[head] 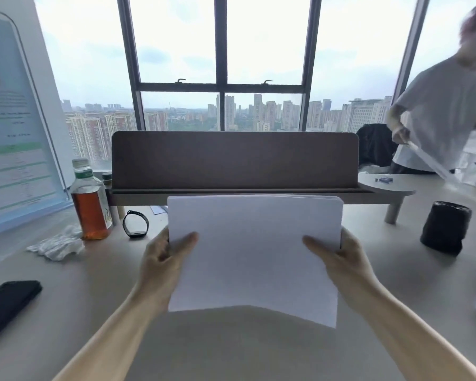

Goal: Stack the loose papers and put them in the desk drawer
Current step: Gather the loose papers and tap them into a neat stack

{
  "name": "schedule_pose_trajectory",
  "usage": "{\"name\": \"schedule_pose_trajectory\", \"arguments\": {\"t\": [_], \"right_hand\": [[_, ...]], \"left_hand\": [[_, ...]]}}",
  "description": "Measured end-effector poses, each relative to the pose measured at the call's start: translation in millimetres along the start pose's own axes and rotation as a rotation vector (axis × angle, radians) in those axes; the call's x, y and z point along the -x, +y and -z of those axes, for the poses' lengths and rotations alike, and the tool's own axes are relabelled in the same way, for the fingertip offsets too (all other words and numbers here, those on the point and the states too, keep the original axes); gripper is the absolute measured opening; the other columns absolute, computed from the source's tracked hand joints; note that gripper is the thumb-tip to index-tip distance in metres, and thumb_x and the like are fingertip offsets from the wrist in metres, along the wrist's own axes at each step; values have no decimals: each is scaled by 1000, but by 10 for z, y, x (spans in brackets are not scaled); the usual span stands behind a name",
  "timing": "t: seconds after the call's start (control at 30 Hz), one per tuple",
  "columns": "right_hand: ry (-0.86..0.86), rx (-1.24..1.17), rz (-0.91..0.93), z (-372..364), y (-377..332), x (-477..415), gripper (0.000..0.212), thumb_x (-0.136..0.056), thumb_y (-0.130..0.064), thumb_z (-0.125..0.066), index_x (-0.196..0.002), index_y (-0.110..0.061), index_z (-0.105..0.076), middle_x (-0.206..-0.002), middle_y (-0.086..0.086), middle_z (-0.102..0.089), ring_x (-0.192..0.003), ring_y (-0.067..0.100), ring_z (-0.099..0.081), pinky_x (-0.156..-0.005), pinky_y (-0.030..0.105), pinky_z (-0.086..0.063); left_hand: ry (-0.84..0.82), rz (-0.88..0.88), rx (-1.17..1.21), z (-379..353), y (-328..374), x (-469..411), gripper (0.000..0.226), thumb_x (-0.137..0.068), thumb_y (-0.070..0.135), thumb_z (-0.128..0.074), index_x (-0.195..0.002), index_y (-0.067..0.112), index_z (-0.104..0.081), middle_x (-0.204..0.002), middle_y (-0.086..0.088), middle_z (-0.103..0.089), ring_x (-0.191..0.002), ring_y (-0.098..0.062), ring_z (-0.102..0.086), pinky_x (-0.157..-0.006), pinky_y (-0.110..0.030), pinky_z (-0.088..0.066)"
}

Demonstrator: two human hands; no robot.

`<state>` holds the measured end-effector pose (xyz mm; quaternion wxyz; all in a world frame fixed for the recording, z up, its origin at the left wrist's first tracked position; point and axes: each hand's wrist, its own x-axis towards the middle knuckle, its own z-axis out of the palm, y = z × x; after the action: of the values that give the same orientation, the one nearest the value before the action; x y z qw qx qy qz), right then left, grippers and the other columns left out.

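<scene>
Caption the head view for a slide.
Left hand and right hand hold a white paper stack above the beige desk.

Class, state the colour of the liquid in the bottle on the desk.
Amber-brown, seen in the head view: bottle.

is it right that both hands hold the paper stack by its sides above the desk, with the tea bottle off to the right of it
Not quite. The head view shows the tea bottle to the left of the paper stack, not the right. The rest stands: the left hand and right hand hold it by its sides above the desk.
</scene>
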<state>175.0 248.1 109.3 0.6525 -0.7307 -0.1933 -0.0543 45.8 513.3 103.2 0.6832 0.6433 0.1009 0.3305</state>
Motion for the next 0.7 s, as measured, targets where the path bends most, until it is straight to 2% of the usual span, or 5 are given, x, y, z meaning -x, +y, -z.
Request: {"name": "schedule_pose_trajectory", "arguments": {"t": [0.23,0.43,0.53,0.63,0.7], "right_hand": [[19,12,71,-73,323,216,35,-98,-7,-62,-125,-30,-66,-114,-7,-80,-107,15,-75,-97,49,-58],[87,-267,-22,-84,105,157,22,-96,-24,-56,-105,-18,-74,-98,1,-82,-94,25,-75,-85,43,-55],[99,-321,-173,-104,30,61,51,-82,-58,-57,-97,-14,-78,-92,5,-83,-92,31,-74,-86,44,-55],[66,-247,-248,-79,66,13,105,-60,-93,-60,-107,-1,-74,-120,37,-65,-87,28,-67,-96,53,-53],[63,-235,-180,-63,73,25,97,-68,-85,-63,-109,3,-70,-119,37,-65,-85,24,-68,-86,45,-53]], "left_hand": [[39,-14,-91,8,-404,129,23,-92,16,-66,-112,26,-71,-109,0,-81,-108,-29,-75,-93,-52,-58],[92,-66,37,-87,-71,-41,21,-89,32,-70,-108,26,-76,-102,3,-82,-96,-20,-77,-85,-40,-58],[158,-26,-16,-185,71,-41,52,-81,64,-67,-106,19,-74,-84,15,-77,-78,-3,-70,-71,-24,-50],[196,90,-43,-179,85,-53,74,-72,84,-61,-99,16,-76,-88,5,-73,-85,-17,-67,-78,-40,-53],[169,12,-89,-132,89,-38,82,-68,87,-61,-106,16,-75,-95,5,-77,-94,-21,-72,-91,-54,-56]]}}
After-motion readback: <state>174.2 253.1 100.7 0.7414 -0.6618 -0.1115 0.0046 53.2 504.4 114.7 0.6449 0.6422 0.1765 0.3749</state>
